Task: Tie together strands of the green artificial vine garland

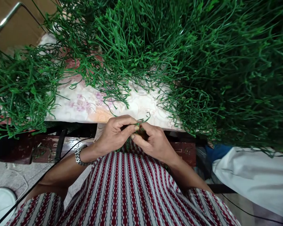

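At the table's near edge, my left hand (pixel 115 133) and my right hand (pixel 155 142) meet, fingertips close together. Both pinch a thin green plastic-looking plant stem (pixel 146 118), and a forked end of it sticks out above the fingers. The rest of that stem is hidden by my fingers. Just beyond them, a big heap of similar green branching stems (pixel 136 44) covers much of the table. A smaller pile (pixel 21 91) of the same stems hangs over the edge on the left.
The table wears a pale floral cloth (pixel 146 97). Below its edge is a dark red wooden surface (pixel 47 146) with scraps on it. A black cable (pixel 49 169) runs past my left arm. White fabric (pixel 252 175) lies at right, a white round object (pixel 1 204) at lower left.
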A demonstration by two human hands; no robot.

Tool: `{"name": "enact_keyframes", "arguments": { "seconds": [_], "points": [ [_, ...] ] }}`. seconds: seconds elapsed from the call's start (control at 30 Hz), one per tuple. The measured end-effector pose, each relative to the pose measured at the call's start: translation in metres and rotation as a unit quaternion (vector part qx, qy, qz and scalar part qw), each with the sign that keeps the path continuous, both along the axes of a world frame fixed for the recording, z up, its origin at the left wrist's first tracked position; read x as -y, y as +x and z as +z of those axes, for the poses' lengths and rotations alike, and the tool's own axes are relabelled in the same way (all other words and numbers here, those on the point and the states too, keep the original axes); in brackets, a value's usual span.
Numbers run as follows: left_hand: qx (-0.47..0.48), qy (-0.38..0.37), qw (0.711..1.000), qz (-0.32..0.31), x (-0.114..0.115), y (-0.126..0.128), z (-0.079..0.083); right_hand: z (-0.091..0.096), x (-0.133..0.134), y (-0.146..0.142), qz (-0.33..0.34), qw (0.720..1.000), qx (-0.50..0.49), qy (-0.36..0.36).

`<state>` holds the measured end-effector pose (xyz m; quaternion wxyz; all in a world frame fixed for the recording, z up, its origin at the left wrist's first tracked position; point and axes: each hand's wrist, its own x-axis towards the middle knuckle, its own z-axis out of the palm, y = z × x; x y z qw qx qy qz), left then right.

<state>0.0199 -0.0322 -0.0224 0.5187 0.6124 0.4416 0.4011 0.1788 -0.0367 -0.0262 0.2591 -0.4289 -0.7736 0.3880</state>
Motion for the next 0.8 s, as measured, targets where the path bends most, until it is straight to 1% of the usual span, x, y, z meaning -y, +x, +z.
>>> {"name": "enact_keyframes", "arguments": {
  "seconds": [0.1,0.17,0.2,0.27,0.33,0.4,0.47,0.57,0.67,0.73,0.8],
  "points": [
    [0.017,0.005,0.999,0.030,0.000,0.001,-0.001,-0.004,0.003,-0.003,0.015,0.999,0.014,0.044],
    [0.087,-0.027,0.995,0.051,0.000,0.002,-0.001,-0.007,0.005,-0.004,0.024,0.997,0.021,0.073],
    [0.139,-0.059,0.987,0.058,0.000,0.003,-0.001,-0.008,0.005,-0.005,0.027,0.996,0.018,0.087],
    [0.245,-0.141,0.958,0.057,0.000,0.004,-0.001,-0.010,0.006,-0.005,0.029,0.993,-0.008,0.114],
    [0.312,-0.217,0.924,0.046,0.001,0.006,0.000,-0.011,0.006,-0.004,0.034,0.990,-0.041,0.130],
    [0.340,-0.266,0.901,0.041,0.001,0.008,0.002,-0.012,0.006,-0.004,0.048,0.987,-0.061,0.139],
    [0.350,-0.289,0.890,0.047,0.001,0.010,0.004,-0.013,0.007,-0.004,0.066,0.984,-0.065,0.150],
    [0.359,-0.288,0.884,0.085,0.003,0.015,0.008,-0.015,0.009,-0.005,0.060,0.979,-0.060,0.187],
    [0.373,-0.258,0.882,0.129,0.008,0.019,0.012,-0.016,0.012,-0.006,0.044,0.972,-0.062,0.223],
    [0.377,-0.235,0.885,0.142,0.011,0.020,0.014,-0.017,0.013,-0.006,0.043,0.969,-0.068,0.234],
    [0.366,-0.213,0.896,0.137,0.013,0.019,0.014,-0.017,0.012,-0.005,0.042,0.968,-0.074,0.238]
  ]
}}
